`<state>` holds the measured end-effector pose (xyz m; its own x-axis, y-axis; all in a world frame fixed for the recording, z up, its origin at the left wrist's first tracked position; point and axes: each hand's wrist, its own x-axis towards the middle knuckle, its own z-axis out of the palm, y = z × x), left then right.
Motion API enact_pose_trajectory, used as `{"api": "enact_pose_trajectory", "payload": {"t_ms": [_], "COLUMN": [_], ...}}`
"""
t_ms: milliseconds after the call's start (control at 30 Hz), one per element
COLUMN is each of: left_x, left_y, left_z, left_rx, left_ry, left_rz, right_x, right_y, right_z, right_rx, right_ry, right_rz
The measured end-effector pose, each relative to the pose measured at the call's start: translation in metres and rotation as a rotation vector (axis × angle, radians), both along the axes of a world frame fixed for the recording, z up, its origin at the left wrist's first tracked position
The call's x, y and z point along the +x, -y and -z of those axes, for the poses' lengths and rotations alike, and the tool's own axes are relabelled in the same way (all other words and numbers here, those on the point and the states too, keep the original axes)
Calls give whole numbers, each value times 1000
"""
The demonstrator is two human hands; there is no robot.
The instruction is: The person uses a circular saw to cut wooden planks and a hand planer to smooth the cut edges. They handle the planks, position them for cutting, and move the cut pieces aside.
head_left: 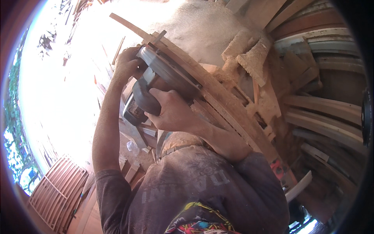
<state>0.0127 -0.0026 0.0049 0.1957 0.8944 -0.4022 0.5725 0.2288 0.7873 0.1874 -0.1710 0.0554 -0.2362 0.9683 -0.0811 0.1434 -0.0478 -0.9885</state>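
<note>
A circular saw with a dark grey guard and a black motor housing rests on a long wooden board that runs from the upper left to the lower right. My right hand is wrapped round the saw's black rear handle. At the saw's front end, my left hand is closed on it, its fingertips partly hidden behind the tool. The guard covers the blade, so I cannot see where it meets the wood.
Sawdust-covered wood blocks lie just right of the board. Stacked planks fill the right side, and a slatted wooden panel leans at the lower left. Sawdust coats the ground ahead, while strong glare washes out the left.
</note>
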Motion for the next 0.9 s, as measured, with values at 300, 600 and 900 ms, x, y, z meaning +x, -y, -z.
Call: {"api": "enact_pose_trajectory", "payload": {"t_ms": [300, 600, 900], "left_x": [-4, -14, -16], "left_y": [-18, -34, -44], "left_z": [-9, -6, -9], "left_rx": [-14, -17, 64], "left_ry": [-78, -63, -147], "left_rz": [14, 21, -2], "right_x": [-14, -21, -25], "right_y": [-17, -32, -31], "right_z": [3, 9, 16], "right_rx": [2, 32, 135], "right_ry": [23, 3, -53], "right_rz": [-3, 7, 60]}}
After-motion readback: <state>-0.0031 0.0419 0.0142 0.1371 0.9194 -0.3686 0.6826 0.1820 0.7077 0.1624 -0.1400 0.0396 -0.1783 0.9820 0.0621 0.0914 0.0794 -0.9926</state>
